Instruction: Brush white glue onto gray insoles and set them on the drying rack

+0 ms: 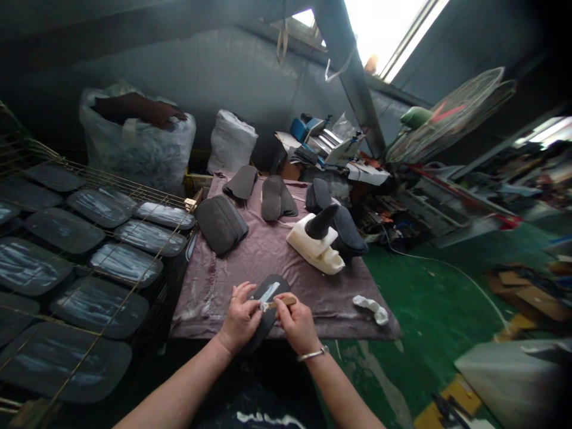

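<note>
A dark oval pad [267, 325] with a whitish smear lies at the table's front edge, between my hands. My right hand [295, 322] is closed round the wooden handle of a small brush [286, 301], whose whitish tip is over the pad. My left hand [241, 316] rests at the pad's left edge, thumb and fingers closed near the brush tip; whether they grip the pad is hard to tell. Beyond the pad stands a white plastic container [313, 247] with a black cone on it. Stacks of dark pads [221, 223] lie farther back.
On the left, a wire rack [129, 292] holds several dark pads smeared white. A crumpled white piece [370, 308] lies on the cloth-covered table [201, 298] at right. Behind are a large plastic bag [138, 149] and a wrapped bundle [232, 142]; a fan [451, 116] stands right.
</note>
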Motion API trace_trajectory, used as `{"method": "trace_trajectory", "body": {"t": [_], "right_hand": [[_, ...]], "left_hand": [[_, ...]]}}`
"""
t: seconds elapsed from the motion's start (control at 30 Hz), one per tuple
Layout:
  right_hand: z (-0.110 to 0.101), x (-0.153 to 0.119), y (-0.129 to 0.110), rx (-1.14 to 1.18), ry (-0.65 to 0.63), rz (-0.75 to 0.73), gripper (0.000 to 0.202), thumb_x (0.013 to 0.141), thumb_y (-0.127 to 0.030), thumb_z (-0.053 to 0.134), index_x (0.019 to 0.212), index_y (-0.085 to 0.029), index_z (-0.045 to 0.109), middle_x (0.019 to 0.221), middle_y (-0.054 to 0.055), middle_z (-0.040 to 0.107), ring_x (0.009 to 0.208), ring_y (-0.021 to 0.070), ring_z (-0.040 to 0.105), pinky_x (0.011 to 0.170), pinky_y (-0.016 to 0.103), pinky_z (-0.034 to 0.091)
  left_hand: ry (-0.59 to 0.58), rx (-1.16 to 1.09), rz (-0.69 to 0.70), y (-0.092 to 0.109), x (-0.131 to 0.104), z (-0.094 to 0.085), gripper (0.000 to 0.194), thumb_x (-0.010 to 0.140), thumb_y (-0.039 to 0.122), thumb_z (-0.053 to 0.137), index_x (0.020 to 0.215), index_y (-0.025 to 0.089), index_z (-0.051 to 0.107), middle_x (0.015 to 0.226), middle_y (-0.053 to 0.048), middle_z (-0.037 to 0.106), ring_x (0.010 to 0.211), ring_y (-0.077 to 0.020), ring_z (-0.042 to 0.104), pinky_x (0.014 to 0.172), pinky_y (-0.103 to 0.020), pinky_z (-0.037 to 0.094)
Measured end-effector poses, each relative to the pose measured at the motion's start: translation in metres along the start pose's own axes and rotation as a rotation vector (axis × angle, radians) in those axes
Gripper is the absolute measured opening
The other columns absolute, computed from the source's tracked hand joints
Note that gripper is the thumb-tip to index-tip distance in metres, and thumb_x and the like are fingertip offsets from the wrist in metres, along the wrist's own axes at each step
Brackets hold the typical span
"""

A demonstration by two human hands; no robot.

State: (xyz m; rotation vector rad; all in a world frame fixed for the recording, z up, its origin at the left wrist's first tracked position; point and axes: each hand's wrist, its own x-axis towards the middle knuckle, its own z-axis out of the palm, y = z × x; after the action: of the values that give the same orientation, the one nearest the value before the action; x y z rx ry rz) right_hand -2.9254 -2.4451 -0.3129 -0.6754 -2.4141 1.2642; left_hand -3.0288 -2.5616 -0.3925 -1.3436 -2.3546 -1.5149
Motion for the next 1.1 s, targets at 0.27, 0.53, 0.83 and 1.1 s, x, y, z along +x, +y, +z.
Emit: {"method": "trace_trajectory", "body": {"t": [0.27, 0.53, 0.83, 1.1], "right_hand": [[-0.002, -0.009, 0.012, 0.135, 0.112, 0.106, 0.029, 0.089, -0.044, 0.047, 0.092, -0.016, 0.055, 0.057, -0.001, 0.054, 0.043, 0.0127, 0.052, 0.042, 0.022, 0.042], [0.002, -0.006, 0.008, 0.156, 0.065, 0.092, 0.029, 0.089, -0.045, 0.048, 0.089, -0.017, 0.055, 0.057, -0.002, 0.054, 0.042, 0.0117, 0.052, 0.042, 0.02, 0.041], [0.002, -0.004, 0.006, 0.13, 0.056, 0.083, 0.028, 0.089, -0.044, 0.048, 0.087, -0.017, 0.055, 0.056, -0.001, 0.054, 0.042, 0.0117, 0.052, 0.041, 0.02, 0.042], [0.001, -0.001, 0.0, 0.036, -0.017, 0.038, 0.025, 0.09, -0.04, 0.044, 0.089, -0.018, 0.055, 0.059, 0.0, 0.057, 0.043, 0.0139, 0.055, 0.043, 0.022, 0.045]], "left_hand": [[0.004, -0.003, 0.004, 0.002, 0.001, -0.002, 0.018, 0.073, 0.012, 0.057, 0.083, 0.023, 0.066, 0.118, -0.008, 0.054, 0.121, -0.0271, 0.041, 0.104, -0.06, 0.026], [0.007, -0.001, 0.015, 0.003, 0.0, -0.003, 0.018, 0.073, 0.013, 0.057, 0.085, 0.023, 0.066, 0.118, -0.008, 0.054, 0.121, -0.0265, 0.041, 0.104, -0.06, 0.025], [-0.001, 0.006, 0.022, 0.004, 0.001, -0.005, 0.018, 0.073, 0.012, 0.057, 0.084, 0.023, 0.066, 0.119, -0.008, 0.053, 0.121, -0.027, 0.041, 0.104, -0.06, 0.024], [-0.002, 0.001, 0.031, 0.002, 0.0, -0.003, 0.019, 0.074, 0.011, 0.055, 0.084, 0.023, 0.066, 0.113, -0.007, 0.056, 0.119, -0.027, 0.042, 0.104, -0.061, 0.024]]}}
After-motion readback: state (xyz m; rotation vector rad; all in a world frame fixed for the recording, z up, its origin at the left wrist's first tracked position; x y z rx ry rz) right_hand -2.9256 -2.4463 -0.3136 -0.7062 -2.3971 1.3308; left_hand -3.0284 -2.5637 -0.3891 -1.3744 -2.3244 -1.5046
